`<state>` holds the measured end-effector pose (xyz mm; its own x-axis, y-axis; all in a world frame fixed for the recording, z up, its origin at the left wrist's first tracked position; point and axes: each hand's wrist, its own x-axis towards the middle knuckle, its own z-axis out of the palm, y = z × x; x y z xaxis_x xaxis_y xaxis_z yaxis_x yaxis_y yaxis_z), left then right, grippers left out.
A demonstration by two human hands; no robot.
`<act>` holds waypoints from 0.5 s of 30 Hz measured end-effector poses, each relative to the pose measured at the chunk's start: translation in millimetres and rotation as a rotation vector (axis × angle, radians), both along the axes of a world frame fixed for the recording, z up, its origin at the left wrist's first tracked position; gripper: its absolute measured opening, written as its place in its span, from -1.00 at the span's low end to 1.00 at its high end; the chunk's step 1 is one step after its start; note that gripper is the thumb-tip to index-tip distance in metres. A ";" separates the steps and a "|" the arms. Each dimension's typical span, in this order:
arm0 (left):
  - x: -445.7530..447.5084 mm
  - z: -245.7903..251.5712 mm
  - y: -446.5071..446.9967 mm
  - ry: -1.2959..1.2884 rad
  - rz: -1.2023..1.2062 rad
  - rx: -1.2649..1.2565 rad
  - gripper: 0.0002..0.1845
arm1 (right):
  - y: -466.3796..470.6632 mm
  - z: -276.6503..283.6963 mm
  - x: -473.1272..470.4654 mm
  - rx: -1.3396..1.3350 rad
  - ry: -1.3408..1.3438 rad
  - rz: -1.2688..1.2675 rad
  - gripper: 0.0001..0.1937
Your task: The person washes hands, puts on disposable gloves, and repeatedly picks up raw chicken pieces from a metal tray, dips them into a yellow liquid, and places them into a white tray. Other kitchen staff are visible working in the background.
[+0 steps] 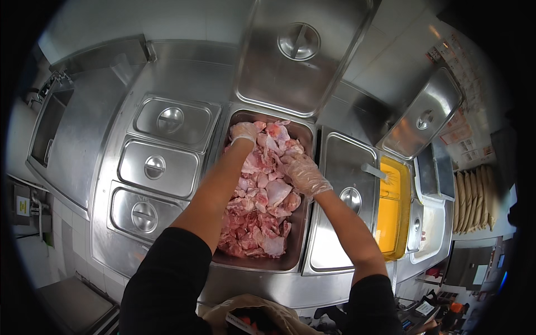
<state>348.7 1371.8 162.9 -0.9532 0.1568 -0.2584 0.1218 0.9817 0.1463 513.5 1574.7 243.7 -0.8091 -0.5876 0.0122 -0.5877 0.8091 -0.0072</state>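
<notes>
Raw chicken pieces (263, 201) fill much of a deep steel pan (295, 255) set into the counter in front of me. Both my hands wear clear plastic gloves. At the pan's far left corner, my left hand (244, 132) reaches down among the chicken, its fingers mostly hidden. My right hand (306, 176) rests against pieces by the right wall, fingers pointing inward. Whether either hand grips a piece cannot be made out. A large steel lid (289, 79) leans upright against the wall behind the pan.
Three lidded steel pans (159, 165) line the left; a larger steel lid (331, 234) lies right of the chicken. Beyond it stand a yellow tub (404, 209) holding a whisk (377, 171) and a white tray (433, 226). A sink (54, 125) is far left; a person (450, 316) appears lower right.
</notes>
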 end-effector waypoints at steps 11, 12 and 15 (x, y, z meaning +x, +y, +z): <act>4.4 -0.5 -1.9 0.045 0.027 -0.014 -0.80 | 16.2 -35.6 -23.1 0.239 0.180 0.083 -0.65; 4.1 0.4 -3.0 0.060 0.032 0.016 -0.78 | 17.2 -37.6 -25.4 0.261 0.194 0.040 -0.63; 5.6 9.8 -6.9 0.104 0.094 0.147 -0.71 | 21.3 -39.0 -26.5 0.164 0.258 0.039 -0.56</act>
